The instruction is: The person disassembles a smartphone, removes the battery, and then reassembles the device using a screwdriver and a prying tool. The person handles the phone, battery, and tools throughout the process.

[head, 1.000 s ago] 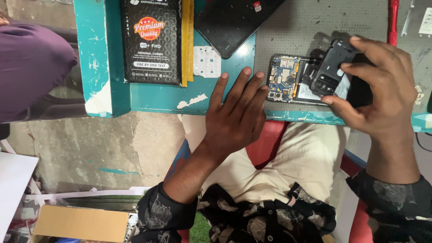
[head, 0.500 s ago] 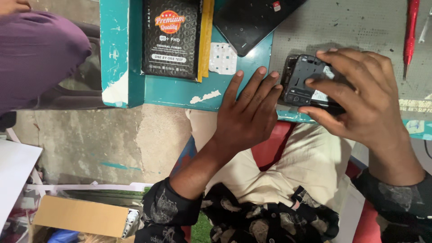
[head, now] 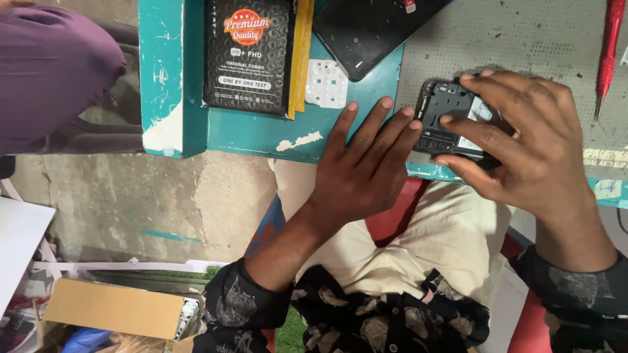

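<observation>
Opened phone (head: 451,124) looked light, stiff, fragile inside, best held by edges; right hand (head: 523,144) clasped it, left hand (head: 366,170) lay flat, empty.

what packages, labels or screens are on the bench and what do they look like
Black padded package: rectangular, orange round badge and white print, on the teal bench top, far from both hands.
White sticker sheet: small, squarish, just right of the package.
Dark screen panel: glossy black, angled, at the top edge.
Cardboard box: plain brown, on the floor lower left.
</observation>
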